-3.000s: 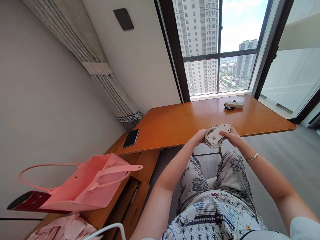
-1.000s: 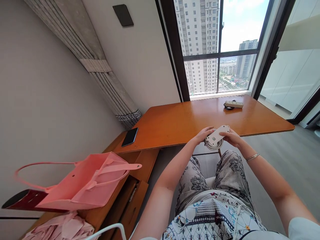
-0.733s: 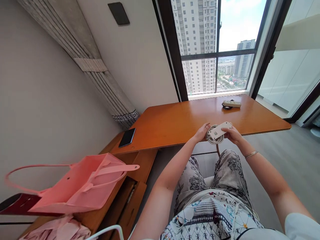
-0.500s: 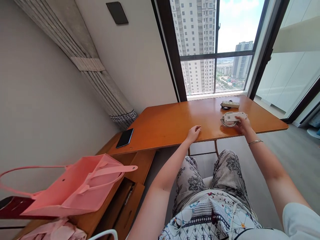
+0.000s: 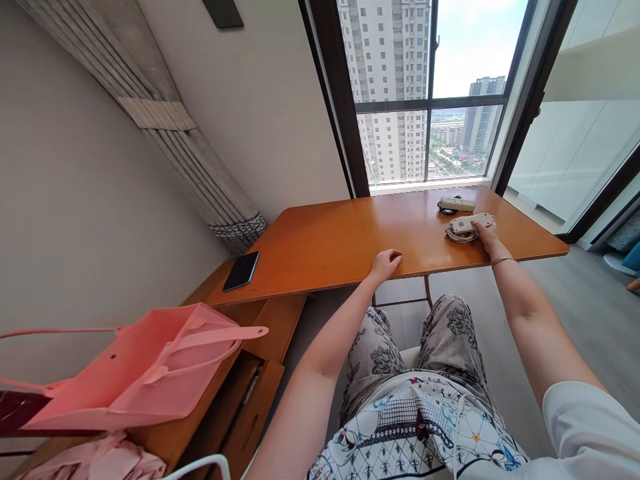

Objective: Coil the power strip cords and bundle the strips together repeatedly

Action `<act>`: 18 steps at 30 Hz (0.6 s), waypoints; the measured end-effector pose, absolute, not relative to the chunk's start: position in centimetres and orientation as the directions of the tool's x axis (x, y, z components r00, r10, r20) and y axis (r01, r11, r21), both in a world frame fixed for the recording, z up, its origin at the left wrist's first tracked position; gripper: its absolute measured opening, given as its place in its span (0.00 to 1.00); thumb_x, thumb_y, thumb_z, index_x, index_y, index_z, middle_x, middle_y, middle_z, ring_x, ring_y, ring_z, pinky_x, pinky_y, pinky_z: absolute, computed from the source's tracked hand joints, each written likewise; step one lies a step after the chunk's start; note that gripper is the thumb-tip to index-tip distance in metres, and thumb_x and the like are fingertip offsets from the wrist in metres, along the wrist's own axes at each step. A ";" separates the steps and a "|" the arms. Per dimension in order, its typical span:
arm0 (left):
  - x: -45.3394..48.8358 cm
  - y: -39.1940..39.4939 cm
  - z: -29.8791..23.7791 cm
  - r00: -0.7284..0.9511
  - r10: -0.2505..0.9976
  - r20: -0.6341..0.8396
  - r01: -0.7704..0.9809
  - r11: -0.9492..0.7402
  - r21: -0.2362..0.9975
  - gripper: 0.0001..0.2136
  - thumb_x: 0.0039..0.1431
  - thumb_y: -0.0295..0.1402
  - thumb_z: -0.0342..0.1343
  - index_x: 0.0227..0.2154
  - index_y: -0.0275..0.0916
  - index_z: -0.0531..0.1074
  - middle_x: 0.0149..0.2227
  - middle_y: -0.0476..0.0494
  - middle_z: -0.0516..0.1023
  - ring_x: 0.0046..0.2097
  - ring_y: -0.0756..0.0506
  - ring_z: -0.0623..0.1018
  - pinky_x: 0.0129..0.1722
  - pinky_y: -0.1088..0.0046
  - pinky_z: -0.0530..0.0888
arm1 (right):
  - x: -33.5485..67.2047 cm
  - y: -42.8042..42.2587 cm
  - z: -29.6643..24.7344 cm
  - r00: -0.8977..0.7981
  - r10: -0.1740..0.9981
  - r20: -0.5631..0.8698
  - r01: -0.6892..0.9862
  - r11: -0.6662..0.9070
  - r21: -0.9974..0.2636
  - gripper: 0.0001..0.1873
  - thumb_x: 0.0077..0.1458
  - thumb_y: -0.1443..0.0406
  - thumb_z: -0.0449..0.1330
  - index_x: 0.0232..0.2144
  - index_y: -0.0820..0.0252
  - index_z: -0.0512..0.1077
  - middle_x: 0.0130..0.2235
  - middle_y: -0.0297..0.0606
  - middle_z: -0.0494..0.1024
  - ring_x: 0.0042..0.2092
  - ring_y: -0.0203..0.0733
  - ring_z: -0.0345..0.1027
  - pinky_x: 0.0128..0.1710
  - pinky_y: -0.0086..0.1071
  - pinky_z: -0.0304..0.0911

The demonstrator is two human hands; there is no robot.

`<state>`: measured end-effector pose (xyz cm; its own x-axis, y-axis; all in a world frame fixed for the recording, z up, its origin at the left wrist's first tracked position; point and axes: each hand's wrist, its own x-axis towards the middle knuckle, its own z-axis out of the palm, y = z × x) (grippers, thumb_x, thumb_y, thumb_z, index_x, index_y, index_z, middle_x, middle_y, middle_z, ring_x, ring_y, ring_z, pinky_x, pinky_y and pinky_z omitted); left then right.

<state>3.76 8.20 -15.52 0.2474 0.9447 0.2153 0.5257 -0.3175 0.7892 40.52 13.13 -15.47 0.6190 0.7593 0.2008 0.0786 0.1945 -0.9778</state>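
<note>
A white power strip (image 5: 469, 223) with its cord coiled under it lies on the orange wooden table (image 5: 350, 240), near the right end. My right hand (image 5: 487, 235) reaches out to it, fingers curled on its near end. My left hand (image 5: 386, 262) rests at the table's front edge, fingers loosely curled, holding nothing. A second white power strip (image 5: 456, 204) with a dark cord lies just beyond the first, close to the window.
A black phone (image 5: 241, 271) lies at the table's left corner. A pink tote bag (image 5: 150, 373) sits on a low wooden cabinet (image 5: 260, 393) at the left. A folded curtain (image 5: 190, 160) leans along the wall. A large window (image 5: 425, 93) stands behind the table.
Both hands held the coiled power strip over my lap. My right hand then carried it out and set it on the table beside the other strip. My left hand let go and settled on the table edge.
</note>
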 end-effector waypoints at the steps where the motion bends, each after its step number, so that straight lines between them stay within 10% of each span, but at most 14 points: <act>1: 3.8 8.2 -15.5 0.251 0.943 0.220 0.532 -0.324 0.783 0.08 0.57 0.31 0.57 0.37 0.39 0.80 0.44 0.39 0.82 0.47 0.40 0.78 0.53 0.63 0.71 | 40.4 13.1 -15.7 0.631 0.747 0.210 0.095 0.194 -0.976 0.26 0.41 0.64 0.68 0.43 0.57 0.66 0.47 0.46 0.77 0.51 0.51 0.72 0.49 0.47 0.72; 18: 3.6 7.8 -16.0 0.303 0.910 0.284 0.601 -0.414 0.684 0.08 0.57 0.32 0.56 0.36 0.41 0.80 0.43 0.40 0.82 0.50 0.39 0.76 0.55 0.62 0.69 | 39.6 12.1 -16.5 0.687 0.658 0.307 0.308 0.119 -0.944 0.25 0.45 0.57 0.67 0.45 0.61 0.69 0.50 0.48 0.77 0.51 0.49 0.72 0.55 0.44 0.65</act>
